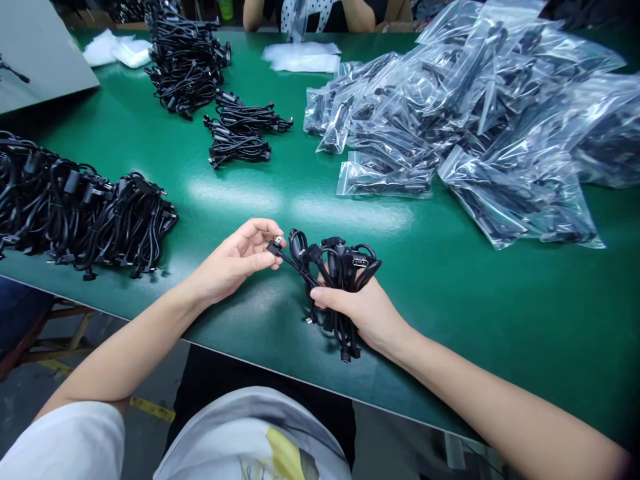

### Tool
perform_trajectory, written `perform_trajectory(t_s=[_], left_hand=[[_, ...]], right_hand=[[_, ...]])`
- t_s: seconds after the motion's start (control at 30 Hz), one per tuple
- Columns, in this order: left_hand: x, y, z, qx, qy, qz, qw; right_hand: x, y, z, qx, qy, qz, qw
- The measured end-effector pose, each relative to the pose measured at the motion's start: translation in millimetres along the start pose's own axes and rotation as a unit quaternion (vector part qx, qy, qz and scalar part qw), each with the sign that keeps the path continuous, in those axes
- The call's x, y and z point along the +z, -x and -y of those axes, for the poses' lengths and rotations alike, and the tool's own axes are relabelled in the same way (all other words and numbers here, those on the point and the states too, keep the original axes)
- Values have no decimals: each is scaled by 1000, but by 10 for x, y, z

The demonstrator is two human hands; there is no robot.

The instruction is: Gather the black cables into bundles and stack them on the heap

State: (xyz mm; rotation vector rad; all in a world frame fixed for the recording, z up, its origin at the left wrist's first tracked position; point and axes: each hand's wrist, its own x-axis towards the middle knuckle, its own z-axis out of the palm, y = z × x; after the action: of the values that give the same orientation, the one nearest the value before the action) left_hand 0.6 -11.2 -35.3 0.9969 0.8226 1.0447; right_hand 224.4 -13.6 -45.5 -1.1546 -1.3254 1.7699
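Observation:
My right hand [363, 303] is closed around a bunch of black USB cables [340, 267], held just over the green tabletop near its front edge. Several plugs stick out above and below the fist. To the left, my left hand [245, 257] pinches one black cable connector [275, 247] with a bare metal plug end between thumb and fingers. A cord runs from that connector to the bunch in my right hand. The palm of my right hand and the middle of the bunch are partly hidden.
Black cables [85, 203] are heaped at the left, with another cable pile [185, 60] behind and small bundles [245, 130] at centre. Clear bags of cables [450, 100] cover the back right. White bags [303, 57] lie before a person [320, 13] across the table.

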Motion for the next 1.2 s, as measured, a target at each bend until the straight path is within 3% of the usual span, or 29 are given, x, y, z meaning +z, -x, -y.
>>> perform_trajectory(t_s=[0.4,0.7,0.87,1.0,1.1,1.2], left_hand=[[-53,6,63,28,-56,-31,998],[-42,1,37,42,-51,-29,997],[-35,-2,6,-5,-5,-35,999],[-20,-12,21,-68,32,9,997],[-17,-19,45,-76,15,48,996],[-12,-20,45,-69,11,41,997]], right_hand=[[79,153,62,7,89,-66,994],[75,145,88,13,75,-49,996],[88,140,95,12,52,-40,998],[96,137,72,18,24,-26,999],[91,132,68,19,31,-13,999],[97,129,76,31,42,-8,999]])
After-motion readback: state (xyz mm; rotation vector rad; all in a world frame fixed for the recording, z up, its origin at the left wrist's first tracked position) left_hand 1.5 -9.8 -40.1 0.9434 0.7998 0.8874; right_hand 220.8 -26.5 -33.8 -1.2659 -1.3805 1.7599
